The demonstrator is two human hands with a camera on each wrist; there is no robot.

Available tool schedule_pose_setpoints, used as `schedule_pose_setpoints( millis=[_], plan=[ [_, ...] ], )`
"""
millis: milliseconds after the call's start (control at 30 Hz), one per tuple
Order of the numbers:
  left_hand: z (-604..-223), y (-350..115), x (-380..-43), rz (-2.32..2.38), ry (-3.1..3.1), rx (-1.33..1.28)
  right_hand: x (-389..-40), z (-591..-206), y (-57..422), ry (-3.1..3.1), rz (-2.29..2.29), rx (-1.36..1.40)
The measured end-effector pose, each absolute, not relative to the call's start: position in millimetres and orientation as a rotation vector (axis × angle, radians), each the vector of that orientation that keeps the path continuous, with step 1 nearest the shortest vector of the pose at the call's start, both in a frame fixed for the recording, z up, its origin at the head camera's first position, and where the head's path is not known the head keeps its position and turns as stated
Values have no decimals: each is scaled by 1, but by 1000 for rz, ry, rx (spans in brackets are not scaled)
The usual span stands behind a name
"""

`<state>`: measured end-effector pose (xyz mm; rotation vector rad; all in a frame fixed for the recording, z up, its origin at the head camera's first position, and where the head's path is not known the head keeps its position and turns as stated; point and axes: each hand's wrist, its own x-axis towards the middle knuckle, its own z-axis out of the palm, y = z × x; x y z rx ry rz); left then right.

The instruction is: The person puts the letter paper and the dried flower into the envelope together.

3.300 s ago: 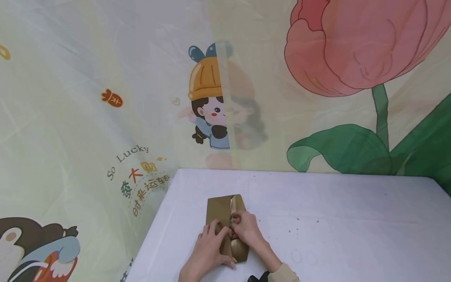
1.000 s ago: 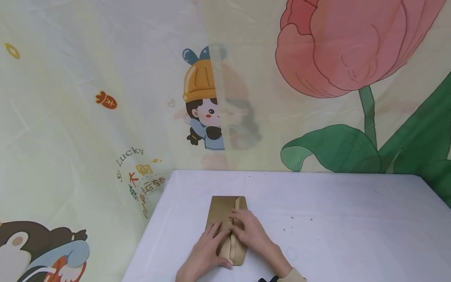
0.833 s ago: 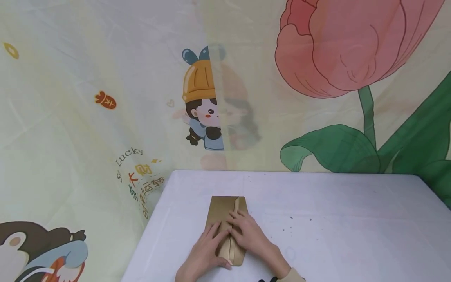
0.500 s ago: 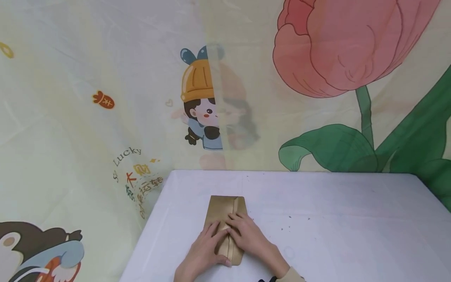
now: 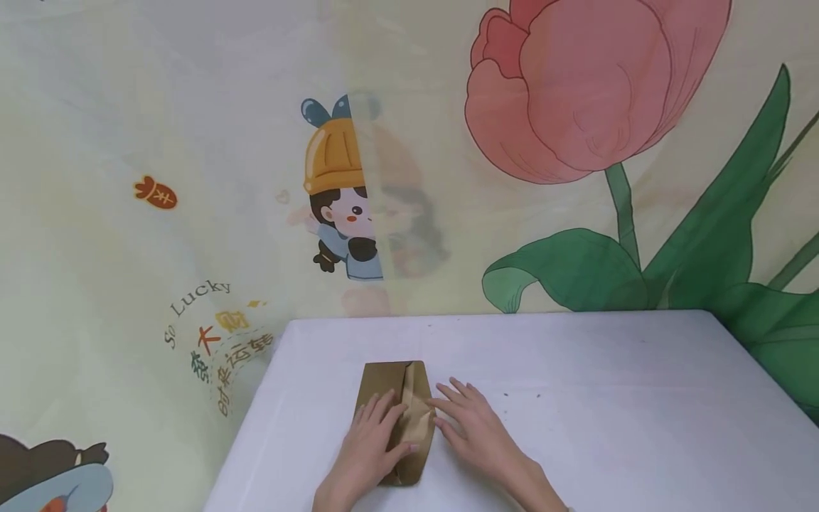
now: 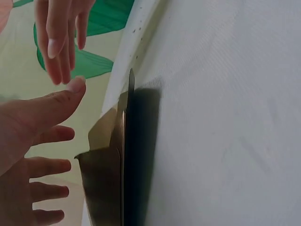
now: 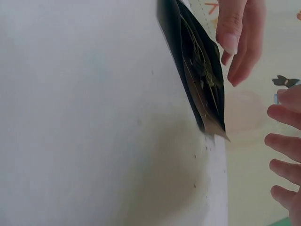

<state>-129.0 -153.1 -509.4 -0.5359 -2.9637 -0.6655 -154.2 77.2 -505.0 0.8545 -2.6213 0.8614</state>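
A gold-brown paper envelope (image 5: 382, 378) lies on the white table, its lengthwise flap (image 5: 417, 421) creased and partly raised. Seen from the right wrist, the mouth of the envelope (image 7: 170, 29) gapes, and thin dry plant-like bits (image 7: 202, 68) show inside; their kind is unclear. My left hand (image 5: 367, 444) hovers over the near left part of the envelope, fingers spread, and the left wrist view shows a gap between them and the paper. Just off the envelope's right edge is my right hand (image 5: 480, 430), fingers loosely extended and holding nothing.
The white-covered table (image 5: 608, 398) stretches to the right, with a few small dark specks (image 5: 538, 395) beyond my right hand. A printed cloth backdrop (image 5: 243, 142) hangs behind the table and along its left side.
My right hand has moved off the flap to the right, its fingers straightening. My left hand has loosened from the paper. The flap has risen somewhat, and the head view has shifted.
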Motion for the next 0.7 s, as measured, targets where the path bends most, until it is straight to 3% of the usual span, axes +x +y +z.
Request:
schedule_pose_setpoints(
  millis=[700],
  plan=[
    [-510, -147, -126, -524, -2877, -506, -145, -511, 124, -2634, 734, 661]
  ],
)
